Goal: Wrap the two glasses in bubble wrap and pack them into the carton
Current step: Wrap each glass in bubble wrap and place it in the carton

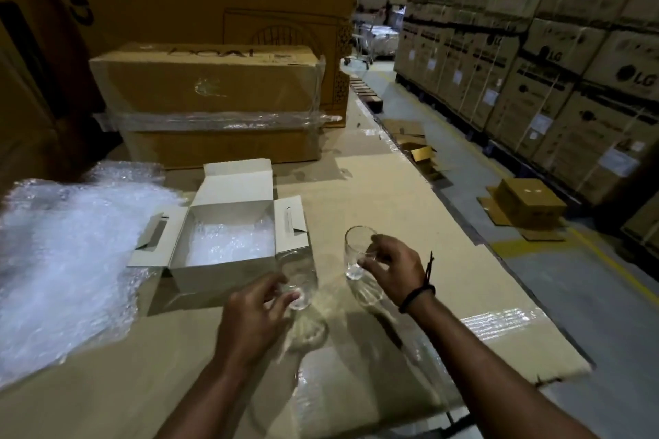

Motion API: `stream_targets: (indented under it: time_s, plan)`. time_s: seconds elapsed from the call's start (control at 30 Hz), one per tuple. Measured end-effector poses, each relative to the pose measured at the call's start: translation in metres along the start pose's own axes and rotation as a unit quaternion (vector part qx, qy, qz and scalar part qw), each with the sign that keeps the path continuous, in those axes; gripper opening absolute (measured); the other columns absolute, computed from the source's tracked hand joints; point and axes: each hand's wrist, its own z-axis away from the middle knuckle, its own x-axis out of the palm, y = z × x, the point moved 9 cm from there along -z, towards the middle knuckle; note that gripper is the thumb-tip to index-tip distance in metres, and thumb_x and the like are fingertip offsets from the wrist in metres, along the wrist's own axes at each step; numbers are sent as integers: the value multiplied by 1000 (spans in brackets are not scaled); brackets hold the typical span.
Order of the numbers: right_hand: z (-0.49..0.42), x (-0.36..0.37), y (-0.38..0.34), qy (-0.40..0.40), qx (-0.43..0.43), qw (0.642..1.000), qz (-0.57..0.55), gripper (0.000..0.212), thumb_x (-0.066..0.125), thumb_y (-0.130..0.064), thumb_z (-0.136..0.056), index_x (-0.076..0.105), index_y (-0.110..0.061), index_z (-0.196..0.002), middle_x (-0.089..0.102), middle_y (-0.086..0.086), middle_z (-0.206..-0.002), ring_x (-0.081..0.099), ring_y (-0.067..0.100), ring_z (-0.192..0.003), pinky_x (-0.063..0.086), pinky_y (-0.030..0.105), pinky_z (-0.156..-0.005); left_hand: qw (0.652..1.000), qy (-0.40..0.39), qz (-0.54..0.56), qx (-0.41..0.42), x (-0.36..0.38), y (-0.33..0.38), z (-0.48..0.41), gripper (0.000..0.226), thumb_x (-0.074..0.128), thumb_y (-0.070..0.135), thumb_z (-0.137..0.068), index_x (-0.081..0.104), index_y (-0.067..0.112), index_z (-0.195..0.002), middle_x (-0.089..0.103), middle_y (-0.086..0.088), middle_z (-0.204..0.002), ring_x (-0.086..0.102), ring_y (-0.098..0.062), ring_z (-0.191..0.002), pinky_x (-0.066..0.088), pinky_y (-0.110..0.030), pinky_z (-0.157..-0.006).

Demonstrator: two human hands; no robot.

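Two glasses: left glass [301, 280] pinched by left hand [255, 314], right glass [357, 253] by right hand [394, 273]; one open carton [221, 276].

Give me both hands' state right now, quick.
Left hand: closed, holding the left glass.
Right hand: closed, holding the right glass.

"LG" – stacked cartons [634, 80]; "Crom" – big box [214, 21]
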Motion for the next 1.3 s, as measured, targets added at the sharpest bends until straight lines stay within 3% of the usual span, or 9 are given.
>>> stream_targets:
  time_s: [0.1, 0.3, 0.57, 0.73, 0.87, 1.0, 1.07, 1.2, 1.3]
  plan:
    - [19, 10, -28, 6, -21, 998, -61, 21, 79, -18, -73, 69, -4, -85, 68, 11, -94, 66, 22, -80, 58, 37, -71, 999, 33, -18, -24, -38, -25, 7, 28, 89, 23, -68, 70, 31, -88, 67, 16, -76, 67, 2, -72, 51, -18, -66]
    - [42, 64, -93, -26, -74, 991, -106, 24, 74, -30, -75, 70, -10, -87, 69, 6, -96, 64, 15, -85, 57, 30, -70, 994, 81, -46, -65, -102, -62, 13, 26, 86, 12, -70, 73, 18, -92, 73, -4, -82, 70, -10, -74, 45, -4, -65]
    - [44, 124, -136, -42, -76, 993, -82, 16, 77, -22, -73, 67, -12, -80, 66, 2, -83, 57, 13, -75, 49, 28, -67, 990, 75, -105, -49, -126, -88, 12, 25, 85, 15, -72, 74, 15, -95, 76, -4, -84, 73, -18, -79, 57, -36, -72]
    - [44, 140, -129, -37, -42, 997, -57, 16, 80, -18, -72, 69, -9, -80, 67, 6, -84, 63, 22, -76, 54, 34, -69, 992, 76, -83, -65, -128, -99, 8, 32, 81, 19, -78, 73, 16, -109, 76, -4, -92, 73, -18, -84, 57, -31, -75]
    - [44, 143, -121, -33, -9, 998, -52, 14, 78, -20, -76, 68, -12, -82, 66, 3, -81, 61, 19, -75, 53, 33, -69, 993, 51, -79, -78, -128, -103, 5, 43, 78, 27, -81, 68, 20, -122, 75, -5, -101, 72, -21, -89, 55, -29, -77]
    - [43, 157, -120, -71, 4, 996, -55, 18, 78, -19, -74, 69, -14, -89, 65, 0, -89, 63, 23, -85, 54, 41, -80, 994, 6, -57, -97, -129, -112, 11, 54, 77, 35, -81, 59, 32, -132, 73, -8, -108, 70, -17, -96, 55, -28, -81]
    - [47, 152, -129, -52, -11, 999, -5, 28, 80, -23, -72, 70, -14, -97, 64, 8, -104, 61, 27, -98, 50, 35, -88, 994, 8, -37, -106, -136, -116, 16, 60, 78, 40, -79, 55, 38, -134, 73, -6, -110, 69, -17, -101, 55, -30, -84]
    - [73, 123, -177, 105, -127, 984, 65, 25, 67, -31, -78, 70, -12, -94, 63, 11, -104, 60, 27, -93, 48, 37, -80, 987, 101, -101, -79, -183, -134, 29, 43, 75, 32, -83, 67, 17, -123, 69, -8, -118, 61, -27, -111, 46, -30, -90]
    - [102, 167, -224, -6, -245, 969, 18, 25, 56, -26, -86, 68, -6, -95, 65, 12, -100, 60, 25, -91, 48, 33, -80, 960, 91, -236, -116, -209, -180, 23, 44, 75, 31, -83, 66, 13, -123, 62, -12, -131, 51, -34, -124, 38, -42, -103]
